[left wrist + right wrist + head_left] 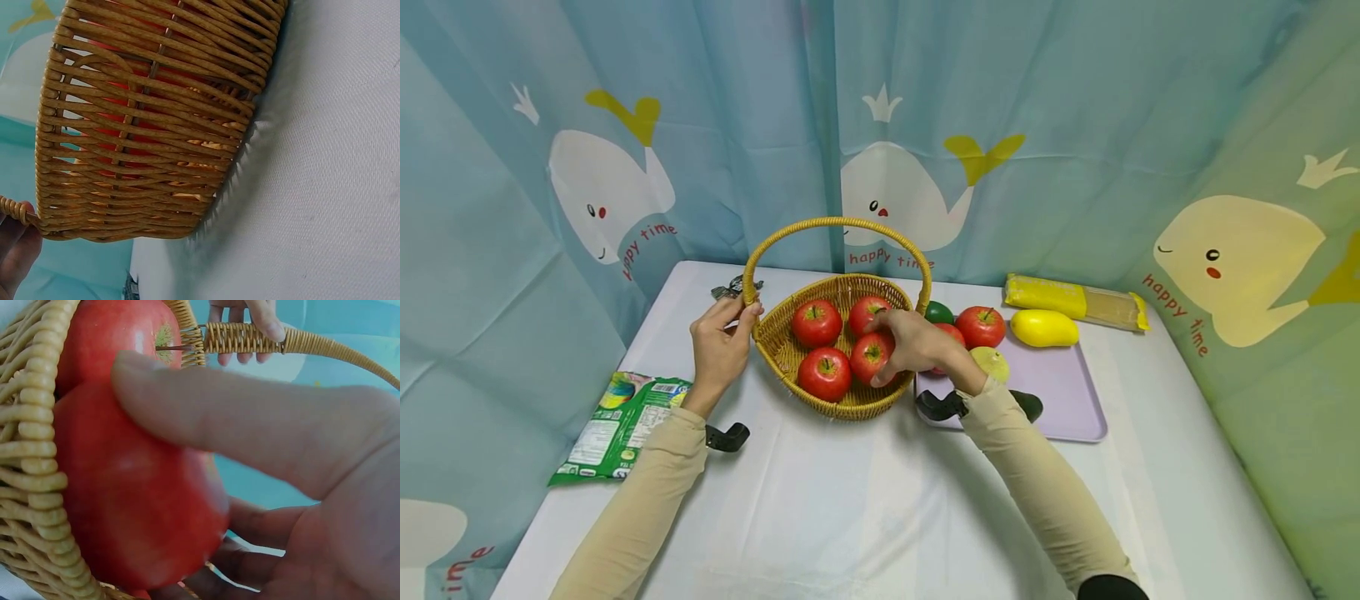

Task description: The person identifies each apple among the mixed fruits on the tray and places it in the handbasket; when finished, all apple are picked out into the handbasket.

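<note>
Left hand (pixel 721 342) pinching the basket (pixel 850 412) handle (pixel 838 222), right hand (pixel 910 340) round an apple (pixel 867 357)

Beyond both hands hangs a curtain (pixel 760 100), and beneath them spreads a white table (pixel 820 508). The basket sits between the hands. Its wicker looks light and stiff, with a little give in the weave; the loaded base should steady it. The left hand's thumb and fingers pinch the handle's left foot, a sound hold because the coils there offer texture.

To the right of the right hand, partly under that forearm, lies a tray (pixel 1063 412) with fruit on it, its low rim close by the basket. Outside the left forearm is a snack bag (pixel 625 425).

The held apple is within the basket's rim, on the right hand's side; whether it touches the bottom cannot be told. The thumb lies across one side, the fingers curl round the other. It looks firm, smooth and rather slippery, so a hold round its widest part suits it best. Three other apples (pixel 825 374) crowd in on the left-hand side of the grip and just beyond it.

The rim and the handle's right foot are the edges nearest the right knuckles. Room opens above the apples and, nearer the person, over the table between the forearms. A small dark wrapper (pixel 736 287) lies just past the left fingertips.
</note>
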A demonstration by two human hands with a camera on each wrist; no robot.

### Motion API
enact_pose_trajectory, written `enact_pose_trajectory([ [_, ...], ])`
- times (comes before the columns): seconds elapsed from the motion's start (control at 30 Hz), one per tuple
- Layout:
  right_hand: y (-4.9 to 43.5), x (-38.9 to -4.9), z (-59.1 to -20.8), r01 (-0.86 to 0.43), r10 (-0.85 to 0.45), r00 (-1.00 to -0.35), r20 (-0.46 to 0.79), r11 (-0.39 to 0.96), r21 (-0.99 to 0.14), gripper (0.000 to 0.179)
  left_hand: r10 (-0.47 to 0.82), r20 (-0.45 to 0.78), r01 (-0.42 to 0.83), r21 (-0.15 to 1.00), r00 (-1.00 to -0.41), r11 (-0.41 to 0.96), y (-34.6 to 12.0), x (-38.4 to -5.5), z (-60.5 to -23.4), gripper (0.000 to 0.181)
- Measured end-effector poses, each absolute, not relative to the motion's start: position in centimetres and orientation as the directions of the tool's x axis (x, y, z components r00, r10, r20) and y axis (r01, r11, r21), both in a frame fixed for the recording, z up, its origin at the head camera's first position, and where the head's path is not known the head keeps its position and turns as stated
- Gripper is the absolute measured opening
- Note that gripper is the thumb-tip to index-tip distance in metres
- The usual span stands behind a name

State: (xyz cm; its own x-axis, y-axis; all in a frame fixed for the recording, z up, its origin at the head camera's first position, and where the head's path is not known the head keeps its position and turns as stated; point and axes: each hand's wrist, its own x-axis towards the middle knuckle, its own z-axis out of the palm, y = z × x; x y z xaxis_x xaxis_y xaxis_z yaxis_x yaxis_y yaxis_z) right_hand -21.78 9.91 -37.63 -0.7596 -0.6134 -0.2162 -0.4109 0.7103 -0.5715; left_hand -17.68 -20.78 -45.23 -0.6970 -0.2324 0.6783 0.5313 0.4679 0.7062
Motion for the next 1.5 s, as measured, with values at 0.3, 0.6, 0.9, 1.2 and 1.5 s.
enact_pose_trajectory([
  [0.3,9.5,-21.3,-37.7,-0.421,-0.603,-0.756,-0.253,0.745,-0.518,0.079,-0.234,0.673,0.524,0.710,-0.702,0.471,-20.8,-17.5,-45.3,0.017],
  [0.6,9.0,-21.0,-38.3,-0.384,-0.551,-0.789,-0.272,0.788,-0.482,0.078,-0.238,0.672,0.523,0.711,-0.701,0.470,-20.9,-17.6,-45.4,0.018],
  [0.9,9.0,-21.1,-38.3,-0.363,-0.533,-0.799,-0.279,0.797,-0.483,0.078,-0.261,0.665,0.502,0.718,-0.699,0.483,-20.5,-17.5,-45.3,0.019],
  [1.2,9.3,-21.0,-38.2,-0.367,-0.541,-0.802,-0.255,0.782,-0.503,0.081,-0.258,0.670,0.508,0.713,-0.696,0.483,-19.3,-16.2,-43.1,0.016],
  [1.5,10.3,-20.9,-37.7,-0.387,-0.575,-0.800,-0.169,0.711,-0.587,0.072,-0.252,0.673,0.502,0.706,-0.695,0.500,-20.6,-17.8,-45.4,0.018],
])
